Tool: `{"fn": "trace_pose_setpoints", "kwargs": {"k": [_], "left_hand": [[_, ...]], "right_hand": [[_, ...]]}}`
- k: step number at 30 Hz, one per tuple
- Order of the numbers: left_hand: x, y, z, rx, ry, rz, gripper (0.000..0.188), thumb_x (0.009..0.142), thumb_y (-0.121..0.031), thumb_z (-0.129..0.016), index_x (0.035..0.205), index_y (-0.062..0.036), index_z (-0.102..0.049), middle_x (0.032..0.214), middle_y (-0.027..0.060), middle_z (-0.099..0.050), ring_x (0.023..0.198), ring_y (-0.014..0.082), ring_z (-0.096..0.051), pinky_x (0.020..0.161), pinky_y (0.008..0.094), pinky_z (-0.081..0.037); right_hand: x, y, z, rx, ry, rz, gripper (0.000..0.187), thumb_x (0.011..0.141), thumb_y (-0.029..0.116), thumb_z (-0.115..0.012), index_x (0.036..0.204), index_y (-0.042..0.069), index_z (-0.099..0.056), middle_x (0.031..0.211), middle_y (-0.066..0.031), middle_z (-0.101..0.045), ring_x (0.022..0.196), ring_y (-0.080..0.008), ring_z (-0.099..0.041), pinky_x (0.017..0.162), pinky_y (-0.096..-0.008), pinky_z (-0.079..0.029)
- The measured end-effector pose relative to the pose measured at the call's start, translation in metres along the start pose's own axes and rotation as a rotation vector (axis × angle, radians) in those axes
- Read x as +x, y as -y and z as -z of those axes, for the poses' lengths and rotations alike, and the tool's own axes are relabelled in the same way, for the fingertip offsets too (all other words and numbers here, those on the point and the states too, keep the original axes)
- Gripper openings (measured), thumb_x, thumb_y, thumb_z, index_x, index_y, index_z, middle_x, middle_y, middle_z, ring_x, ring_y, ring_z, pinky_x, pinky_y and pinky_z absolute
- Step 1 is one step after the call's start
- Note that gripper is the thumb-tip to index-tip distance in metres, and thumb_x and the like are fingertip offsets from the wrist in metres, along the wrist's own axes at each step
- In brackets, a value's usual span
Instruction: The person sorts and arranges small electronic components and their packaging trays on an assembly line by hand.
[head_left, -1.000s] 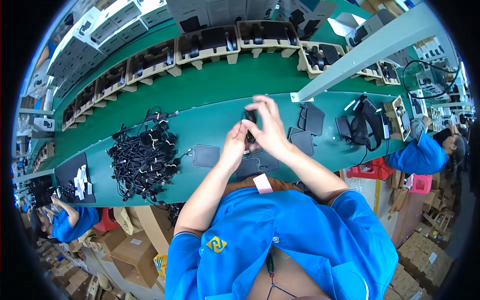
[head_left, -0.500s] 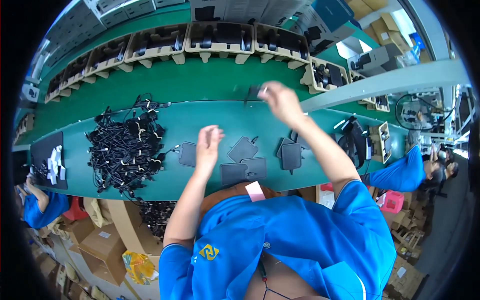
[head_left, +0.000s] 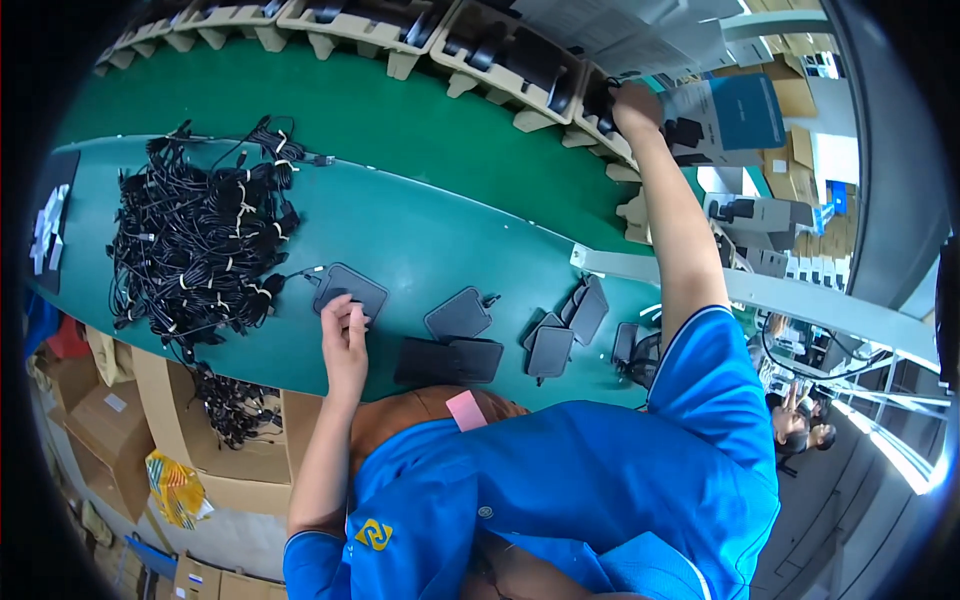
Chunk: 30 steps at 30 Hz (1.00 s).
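The left hand (head_left: pixel 345 330) rests on a dark flat pad (head_left: pixel 350 290) on the green counter (head_left: pixel 430 230), beside the cable heap (head_left: pixel 200 240); the right hand (head_left: pixel 635 100) reaches a tray (head_left: pixel 520 60) beyond the counter.

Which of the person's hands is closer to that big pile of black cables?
The left. The left hand rests on a flat black pad just right of the pile of black cables. The right hand reaches far off to a tray on the conveyor.

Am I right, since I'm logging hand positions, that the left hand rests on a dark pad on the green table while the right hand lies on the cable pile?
Not quite. In the head view the right hand reaches a tray on the far conveyor; the cable pile is untouched. The left hand does rest on the dark pad.
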<state>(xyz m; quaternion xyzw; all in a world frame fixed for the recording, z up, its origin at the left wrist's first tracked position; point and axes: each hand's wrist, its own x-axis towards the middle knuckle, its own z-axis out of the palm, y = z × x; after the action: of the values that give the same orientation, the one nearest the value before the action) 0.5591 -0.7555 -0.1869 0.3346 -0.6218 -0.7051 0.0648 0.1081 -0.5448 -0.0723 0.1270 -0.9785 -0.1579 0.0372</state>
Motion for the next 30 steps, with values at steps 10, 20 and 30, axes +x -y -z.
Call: {"fn": "trace_pose_setpoints", "kwargs": {"k": [10, 20, 30], "left_hand": [[0.012, 0.002, -0.004, 0.045, -0.073, -0.053, 0.025, 0.088, -0.009, -0.051, 0.111, -0.0008, -0.045, 0.092, 0.0086, -0.054, 0.076, 0.0156, -0.053, 0.067, 0.0247, -0.045], [0.027, -0.037, 0.023, 0.693, -0.172, -0.568, 0.028, 0.079, -0.002, -0.054, 0.107, -0.0019, -0.049, 0.104, 0.0132, -0.053, 0.087, 0.0257, -0.052, 0.078, 0.0328, -0.042], [0.104, -0.097, 0.063, 1.631, -0.243, -0.583, 0.027, 0.076, -0.018, -0.057, 0.101, -0.0069, -0.056, 0.141, 0.0047, -0.031, 0.134, 0.0251, -0.020, 0.107, 0.0476, -0.011]], "right_hand": [[0.023, 0.022, -0.051, 0.277, 0.022, -0.346, 0.033, 0.082, 0.027, -0.047, 0.092, -0.003, -0.057, 0.092, -0.0240, -0.059, 0.085, -0.0376, -0.060, 0.072, -0.0432, -0.047], [0.011, 0.017, -0.074, 0.086, -0.026, -0.111, 0.039, 0.081, 0.030, -0.051, 0.110, 0.004, -0.054, 0.107, -0.0167, -0.059, 0.087, -0.0389, -0.059, 0.073, -0.0403, -0.049], [0.016, 0.012, -0.074, 0.073, 0.171, -0.242, 0.035, 0.080, 0.030, -0.047, 0.105, 0.007, -0.056, 0.100, -0.0163, -0.062, 0.089, -0.0363, -0.060, 0.073, -0.0418, -0.050]]}}
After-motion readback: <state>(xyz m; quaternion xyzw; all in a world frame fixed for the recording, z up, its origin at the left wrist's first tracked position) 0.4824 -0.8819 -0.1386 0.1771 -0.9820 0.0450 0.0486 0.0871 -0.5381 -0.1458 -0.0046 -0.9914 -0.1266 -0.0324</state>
